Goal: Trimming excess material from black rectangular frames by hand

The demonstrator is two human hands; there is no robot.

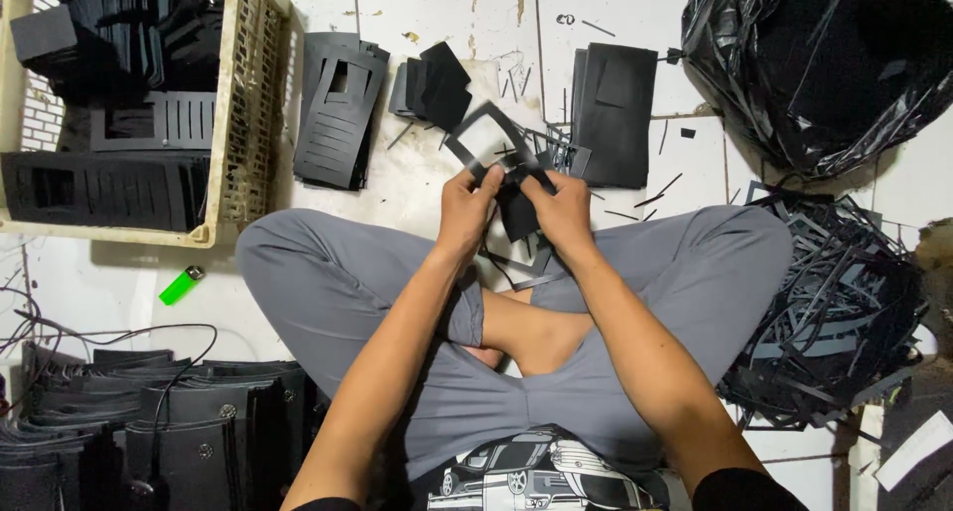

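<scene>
Above my crossed legs, both hands meet on a black die-cut sheet (506, 179): left hand (467, 208) fingers pinched on its frame-shaped edge, right hand (558, 211) fingers clamped on its other side. Left of that sheet sit a stack of cut black sheets (338, 109) and a cream crate (238, 104); right of it, a scrap pile (834, 313) on the floor.

A small floor workshop for cut black sheet parts: stacks of die-cut black pieces (338, 114) lie on the tiled floor (615, 5), a plastic crate (248, 104) holds more, offcut strips (834, 313) pile at the right edge.
</scene>
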